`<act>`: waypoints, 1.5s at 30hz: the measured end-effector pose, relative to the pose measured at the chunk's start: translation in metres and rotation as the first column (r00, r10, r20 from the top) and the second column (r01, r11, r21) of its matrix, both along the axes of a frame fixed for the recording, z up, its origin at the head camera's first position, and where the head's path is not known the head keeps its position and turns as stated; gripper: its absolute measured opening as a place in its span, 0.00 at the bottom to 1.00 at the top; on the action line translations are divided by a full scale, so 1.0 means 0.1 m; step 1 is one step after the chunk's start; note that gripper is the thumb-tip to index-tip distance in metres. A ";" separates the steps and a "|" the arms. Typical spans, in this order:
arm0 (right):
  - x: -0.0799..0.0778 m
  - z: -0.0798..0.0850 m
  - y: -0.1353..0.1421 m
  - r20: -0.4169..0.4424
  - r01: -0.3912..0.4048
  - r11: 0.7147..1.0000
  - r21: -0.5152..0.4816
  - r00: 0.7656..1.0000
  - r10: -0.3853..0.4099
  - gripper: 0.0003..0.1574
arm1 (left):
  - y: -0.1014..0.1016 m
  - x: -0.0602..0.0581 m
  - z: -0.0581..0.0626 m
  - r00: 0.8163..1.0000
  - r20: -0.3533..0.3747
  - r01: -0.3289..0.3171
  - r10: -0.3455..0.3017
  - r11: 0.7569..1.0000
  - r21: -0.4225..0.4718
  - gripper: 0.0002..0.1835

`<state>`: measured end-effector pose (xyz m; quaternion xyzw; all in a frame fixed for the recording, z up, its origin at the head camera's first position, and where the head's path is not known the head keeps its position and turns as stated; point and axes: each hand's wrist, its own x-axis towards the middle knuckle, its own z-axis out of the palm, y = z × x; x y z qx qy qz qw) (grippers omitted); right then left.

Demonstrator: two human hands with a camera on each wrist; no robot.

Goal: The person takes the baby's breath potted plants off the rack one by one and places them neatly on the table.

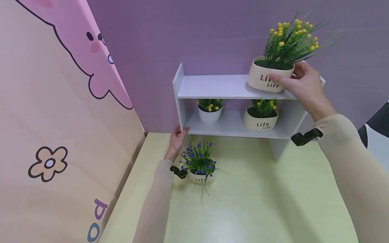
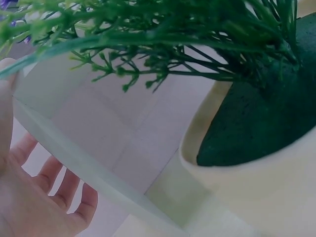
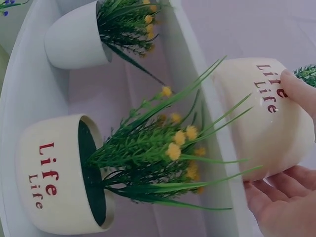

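My right hand (image 1: 307, 86) grips a cream oval flowerpot (image 1: 258, 76) with yellow flowers, thumb over the "Life" lettering and fingers round its side. That pot is at the right end of the top board of a white two-tier shelf (image 1: 212, 86); whether it bears fully on the board I cannot tell. In the left wrist view, my left hand (image 2: 47, 197) holds the shelf's left side panel (image 2: 98, 173), fingers against its outer face. Close by that wrist, a cream pot (image 1: 202, 178) with blue-purple flowers stands on the table.
Inside the lower tier are a round white pot (image 1: 209, 117) and another cream "Life" pot (image 3: 54, 173), both with yellow flowers. The shelf stands on a pale table (image 1: 237, 202) against a purple wall (image 1: 146, 67). A cartoon-printed panel (image 1: 60, 118) rises at the left.
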<state>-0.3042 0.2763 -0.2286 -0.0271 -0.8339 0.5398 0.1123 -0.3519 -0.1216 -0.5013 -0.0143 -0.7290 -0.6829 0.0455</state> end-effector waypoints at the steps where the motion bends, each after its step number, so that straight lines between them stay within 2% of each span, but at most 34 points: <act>1: 0.01 0.00 0.00 0.001 -0.001 1.000 -0.001 1.000 0.001 0.56 | 0.00 0.00 0.00 1.000 0.001 0.001 -0.001 1.000 0.000 0.34; 12: 0.07 0.03 -0.05 -0.045 -0.024 0.999 -0.023 0.999 0.023 0.49 | 0.00 -0.01 0.01 1.000 0.004 -0.011 0.011 1.000 -0.014 0.35; 19: 0.10 -0.01 -0.05 -0.052 -0.037 0.999 -0.016 0.998 0.037 0.50 | 0.00 -0.01 -0.01 1.000 0.029 -0.010 0.011 1.000 -0.013 0.35; 30: 0.12 -0.01 -0.05 -0.058 -0.059 0.998 -0.017 0.997 0.058 0.49 | 0.00 -0.04 -0.01 0.999 0.029 -0.019 0.019 1.000 0.010 0.34; 40: 0.16 -0.01 -0.07 -0.062 -0.102 0.995 -0.009 0.993 0.101 0.47 | 0.03 -0.02 0.00 1.000 0.020 -0.021 0.020 1.000 0.022 0.33; 45: 0.18 -0.03 -0.12 -0.096 -0.128 0.992 -0.023 0.988 0.125 0.45 | 0.03 -0.02 0.00 0.999 0.026 -0.022 0.022 1.000 0.018 0.33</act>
